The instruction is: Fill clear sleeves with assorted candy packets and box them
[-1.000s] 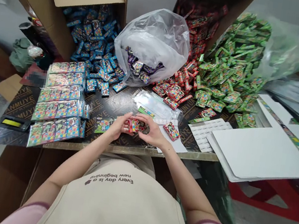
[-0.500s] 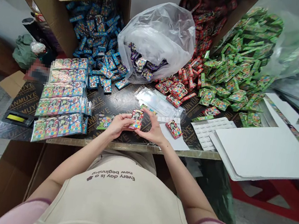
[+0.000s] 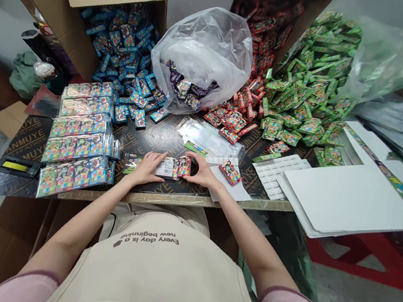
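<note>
Left hand (image 3: 146,167) and right hand (image 3: 203,172) together, tight on 1 packet row (image 3: 173,167) by front edge of table (image 3: 179,201).

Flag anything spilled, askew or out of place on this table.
Blue packets spill from the tipped cardboard box onto the table; red packets and green packets heap out likewise. A lone red packet lies askew on a white sheet beside the right hand, which with the left hand holds a row of packets.
</note>
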A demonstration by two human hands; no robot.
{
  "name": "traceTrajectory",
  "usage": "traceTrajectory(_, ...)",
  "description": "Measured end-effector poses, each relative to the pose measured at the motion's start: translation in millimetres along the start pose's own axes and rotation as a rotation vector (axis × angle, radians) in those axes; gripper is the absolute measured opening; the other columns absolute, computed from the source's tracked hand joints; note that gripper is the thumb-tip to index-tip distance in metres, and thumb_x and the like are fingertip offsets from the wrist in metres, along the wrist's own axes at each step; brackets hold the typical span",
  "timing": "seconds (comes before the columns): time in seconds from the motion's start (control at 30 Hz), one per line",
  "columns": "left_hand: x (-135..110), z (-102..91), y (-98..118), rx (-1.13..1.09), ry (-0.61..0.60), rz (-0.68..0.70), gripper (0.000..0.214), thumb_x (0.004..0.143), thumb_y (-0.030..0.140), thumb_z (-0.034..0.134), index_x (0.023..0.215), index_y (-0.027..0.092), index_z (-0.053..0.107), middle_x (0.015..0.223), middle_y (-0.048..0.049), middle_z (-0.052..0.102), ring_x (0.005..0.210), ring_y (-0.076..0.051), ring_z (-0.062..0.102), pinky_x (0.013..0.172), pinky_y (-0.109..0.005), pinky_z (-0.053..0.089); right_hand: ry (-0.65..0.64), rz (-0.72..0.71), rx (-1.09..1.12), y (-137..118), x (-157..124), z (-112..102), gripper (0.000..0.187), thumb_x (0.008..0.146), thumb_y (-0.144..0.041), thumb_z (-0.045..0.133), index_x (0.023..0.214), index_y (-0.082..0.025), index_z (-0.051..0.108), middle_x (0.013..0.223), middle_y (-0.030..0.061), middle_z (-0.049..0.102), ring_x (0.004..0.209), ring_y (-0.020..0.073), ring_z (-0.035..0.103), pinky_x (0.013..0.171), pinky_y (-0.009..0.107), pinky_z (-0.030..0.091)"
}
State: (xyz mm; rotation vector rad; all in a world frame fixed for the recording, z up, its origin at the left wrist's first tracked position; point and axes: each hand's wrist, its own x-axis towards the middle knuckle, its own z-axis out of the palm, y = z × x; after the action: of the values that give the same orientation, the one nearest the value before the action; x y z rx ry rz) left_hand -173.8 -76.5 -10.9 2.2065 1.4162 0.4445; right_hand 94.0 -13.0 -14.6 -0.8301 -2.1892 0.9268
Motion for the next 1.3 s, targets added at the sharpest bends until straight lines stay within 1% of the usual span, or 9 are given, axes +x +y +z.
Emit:
traceTrajectory(0.33, 1.8, -4.0, 5.0, -0.024, 0.082, -0.036, 0.105, 0.070, 0.047, 0.078, 0.152, 0.021, 0.018, 0.136, -0.0156, 0.048, 0.125, -0.033, 0.044, 0.109, -0.048, 0.031, 0.114, 0.030, 0.129, -12.2, -0.8, 10.2, 0.069, 0.065, -0.034, 0.080, 0.126, -0.022, 0.048, 0.125, 0.0106, 0.058, 0.119, 0.0263, 0.055, 0.105, 0.045, 0.043)
traceTrajectory(0.5, 5.4, -3.6, 9.1, -0.051, 0.093, 0.004, 0.109, 0.069, 0.050, 0.078, 0.153, 0.023, 0.014, 0.137, -0.0148, 0.047, 0.125, -0.032, 0.045, 0.107, -0.047, 0.034, 0.021, 0.004, 0.230, -14.5, 3.8, 1.7, 0.072, 0.068, -0.042, 0.079, 0.130, -0.022, 0.047, 0.129, 0.0109, 0.055, 0.120, 0.0256, 0.055, 0.106, 0.043, 0.043)
traceTrajectory(0.63, 10.3, 3.6, 9.5, -0.031, 0.168, 0.001, 0.106, 0.070, 0.053, 0.076, 0.152, 0.022, 0.017, 0.135, -0.0148, 0.049, 0.122, -0.033, 0.048, 0.105, -0.047, 0.037, -0.026, 0.060, 0.079, -20.4, 1.0, 3.4, 0.092, 0.073, -0.062, 0.069, 0.146, -0.023, 0.030, 0.150, 0.0145, 0.039, 0.141, 0.0312, 0.033, 0.118, 0.054, 0.019)
traceTrajectory(0.8, 21.4, 13.8, 13.7, 0.023, 0.284, -0.051, 0.102, 0.071, 0.054, 0.074, 0.151, 0.021, 0.021, 0.135, -0.0154, 0.050, 0.120, -0.032, 0.050, 0.101, -0.046, 0.041, -0.087, 0.056, -0.222, -32.8, -2.9, 15.5, 0.066, 0.097, -0.053, 0.032, 0.154, -0.028, 0.010, 0.158, 0.0101, 0.027, 0.149, 0.0253, 0.012, 0.117, 0.059, -0.005)
traceTrajectory(0.9, 23.6, 16.9, 17.0, 0.090, 0.268, -0.075, 0.101, 0.072, 0.054, 0.073, 0.151, 0.019, 0.021, 0.129, -0.0156, 0.053, 0.118, -0.033, 0.050, 0.099, -0.047, 0.042, 0.040, 0.188, -0.325, -15.9, -3.5, -13.9, 0.076, 0.091, -0.059, 0.043, 0.154, -0.030, 0.011, 0.158, 0.0101, 0.027, 0.149, 0.0301, 0.010, 0.115, 0.062, 0.000)
traceTrajectory(1.03, 19.5, 18.7, 13.9, 0.183, 0.209, -0.093, 0.097, 0.074, 0.053, 0.071, 0.150, 0.015, 0.024, 0.125, -0.0172, 0.055, 0.114, -0.034, 0.051, 0.097, -0.048, 0.042, 0.576, 0.665, -0.546, 40.8, -22.4, -105.3, 0.106, 0.066, -0.059, 0.073, 0.151, -0.025, 0.019, 0.160, 0.0179, 0.010, 0.146, 0.0434, 0.003, 0.106, 0.073, 0.011)
traceTrajectory(1.13, 17.2, 18.9, 11.9, 0.196, 0.181, -0.091, 0.092, 0.074, 0.051, 0.071, 0.148, 0.015, 0.029, 0.123, -0.0173, 0.055, 0.113, -0.034, 0.051, 0.098, -0.050, 0.041, 0.643, 0.915, -0.563, 74.1, -45.7, -162.3, 0.101, 0.058, -0.042, 0.079, 0.145, -0.021, 0.033, 0.150, 0.0223, 0.029, 0.138, 0.0450, 0.025, 0.103, 0.074, 0.019)
traceTrajectory(1.2, 18.0, 17.2, 17.5, 0.176, 0.199, -0.100, 0.089, 0.072, 0.050, 0.073, 0.145, 0.017, 0.035, 0.124, -0.0173, 0.055, 0.117, -0.035, 0.050, 0.104, -0.054, 0.034, 0.643, 0.867, -0.479, 77.9, -53.8, -174.8, 0.090, 0.057, -0.036, 0.078, 0.138, -0.017, 0.043, 0.139, 0.0208, 0.043, 0.131, 0.0398, 0.039, 0.107, 0.065, 0.026)
traceTrajectory(1.3, 22.9, 10.3, 42.6, 0.015, 0.299, -0.146, 0.085, 0.066, 0.050, 0.077, 0.139, 0.019, 0.045, 0.133, -0.0176, 0.051, 0.127, -0.037, 0.043, 0.112, -0.058, 0.022, 0.650, 0.499, -0.148, 53.9, -44.5, -152.3, 0.093, 0.056, -0.041, 0.080, 0.138, -0.020, 0.041, 0.135, 0.0158, 0.047, 0.126, 0.0317, 0.046, 0.108, 0.049, 0.036)
